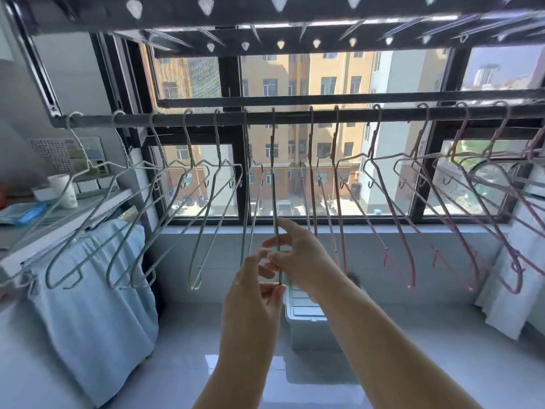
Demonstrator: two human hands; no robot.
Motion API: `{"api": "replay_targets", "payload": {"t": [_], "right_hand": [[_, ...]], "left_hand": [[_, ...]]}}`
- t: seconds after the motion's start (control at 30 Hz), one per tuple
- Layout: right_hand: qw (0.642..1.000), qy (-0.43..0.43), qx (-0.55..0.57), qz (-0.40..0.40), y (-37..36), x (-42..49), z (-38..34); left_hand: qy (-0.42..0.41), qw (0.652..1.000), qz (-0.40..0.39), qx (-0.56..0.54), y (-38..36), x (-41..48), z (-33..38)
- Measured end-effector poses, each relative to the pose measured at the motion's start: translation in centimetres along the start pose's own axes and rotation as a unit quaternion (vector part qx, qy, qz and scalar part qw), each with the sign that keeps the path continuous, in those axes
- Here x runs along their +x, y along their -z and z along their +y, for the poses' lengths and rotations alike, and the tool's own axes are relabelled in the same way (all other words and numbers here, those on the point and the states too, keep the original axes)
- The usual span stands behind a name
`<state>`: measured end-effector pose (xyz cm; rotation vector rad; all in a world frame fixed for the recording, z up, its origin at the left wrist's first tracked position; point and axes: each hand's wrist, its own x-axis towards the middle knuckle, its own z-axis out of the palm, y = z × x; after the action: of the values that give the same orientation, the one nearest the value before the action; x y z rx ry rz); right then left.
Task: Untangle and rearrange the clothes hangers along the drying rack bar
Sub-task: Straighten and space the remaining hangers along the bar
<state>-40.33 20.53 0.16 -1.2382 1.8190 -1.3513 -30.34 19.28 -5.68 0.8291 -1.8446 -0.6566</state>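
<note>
Hands are meeting at the middle of the view on one pale green wire clothes hanger, which is hanging edge-on from the dark metal drying rack bar, straight up at twelve o'clock from the hands. The left hand is reaching up from six o'clock and pinching the lower end of that hanger between thumb and curled fingers. The right hand is coming in from five o'clock and gripping the same wire slightly higher, its fingers curling round it and its index finger stretching upward along the wire. More pale green wire hangers are hanging along the bar toward nine o'clock, their frames fanning out and overlapping one another. Pink wire hangers are hanging along the bar toward three o'clock, also crossing each other. A light blue towel is draping down at eight o'clock, below a grey shelf where a white paper cup is standing. A white plastic storage box is sitting on the floor behind the forearms. White cloth is hanging at four o'clock. A black-framed window is showing orange and white buildings behind the bar, and a dark perforated upper rack is spanning the view at twelve o'clock.
</note>
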Motion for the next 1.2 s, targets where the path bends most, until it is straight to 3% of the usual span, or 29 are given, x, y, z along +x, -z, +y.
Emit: {"api": "replay_targets", "payload": {"t": [1.2], "right_hand": [[0.994,-0.018,0.086,0.059,1.7,-1.9,0.6]], "left_hand": [[-0.042,0.998,-0.032,-0.033,-1.0,-0.6,1.7]]}}
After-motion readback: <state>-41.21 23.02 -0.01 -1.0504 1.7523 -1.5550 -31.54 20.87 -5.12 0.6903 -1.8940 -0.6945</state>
